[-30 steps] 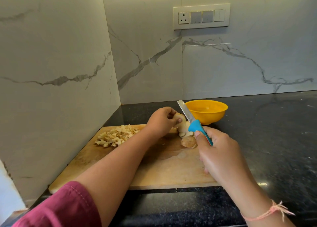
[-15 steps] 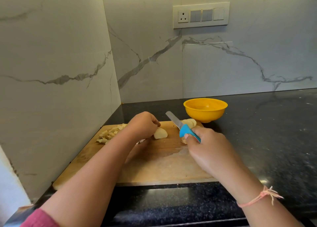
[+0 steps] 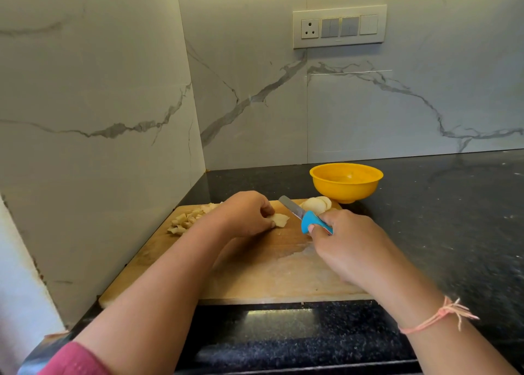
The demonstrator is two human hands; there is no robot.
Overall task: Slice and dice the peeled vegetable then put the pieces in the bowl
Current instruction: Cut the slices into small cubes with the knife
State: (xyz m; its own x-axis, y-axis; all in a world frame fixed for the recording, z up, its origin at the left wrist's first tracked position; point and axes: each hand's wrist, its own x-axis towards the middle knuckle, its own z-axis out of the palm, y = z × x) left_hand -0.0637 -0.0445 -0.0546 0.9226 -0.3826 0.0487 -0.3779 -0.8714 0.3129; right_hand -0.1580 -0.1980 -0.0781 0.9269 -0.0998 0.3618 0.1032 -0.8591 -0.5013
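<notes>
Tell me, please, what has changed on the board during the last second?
The left hand took one slice from the cut vegetable near the bowl and drew it left to the middle of the board, where it now pinches it. The right hand followed with the knife. The other slices, the diced pile and the bowl stayed in place.
</notes>
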